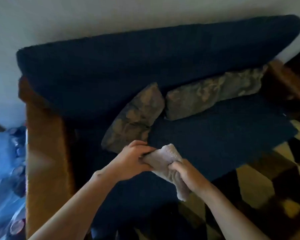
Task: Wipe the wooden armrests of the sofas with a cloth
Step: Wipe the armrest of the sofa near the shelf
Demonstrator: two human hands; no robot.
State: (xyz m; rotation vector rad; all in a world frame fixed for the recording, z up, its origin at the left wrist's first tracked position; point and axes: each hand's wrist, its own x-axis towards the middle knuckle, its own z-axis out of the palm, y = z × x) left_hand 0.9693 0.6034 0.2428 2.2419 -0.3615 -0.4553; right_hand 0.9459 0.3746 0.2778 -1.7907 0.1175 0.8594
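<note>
A dark blue sofa (215, 134) fills the view, with a wide brown wooden armrest (45, 149) on its left and another wooden armrest (284, 80) at the far right. Both of my hands hold a pale grey cloth (164, 158) above the front of the seat. My left hand (133, 161) pinches the cloth's upper left edge. My right hand (185, 175) grips its lower part, and a loose end hangs down below that hand. The cloth is well to the right of the left armrest and touches neither armrest.
Two patterned grey-green cushions (137, 118) (213, 94) lean against the sofa's backrest. A dark and yellow patterned rug (267, 179) covers the floor at the right. Blue patterned fabric (5, 161) lies left of the left armrest. A pale wall stands behind.
</note>
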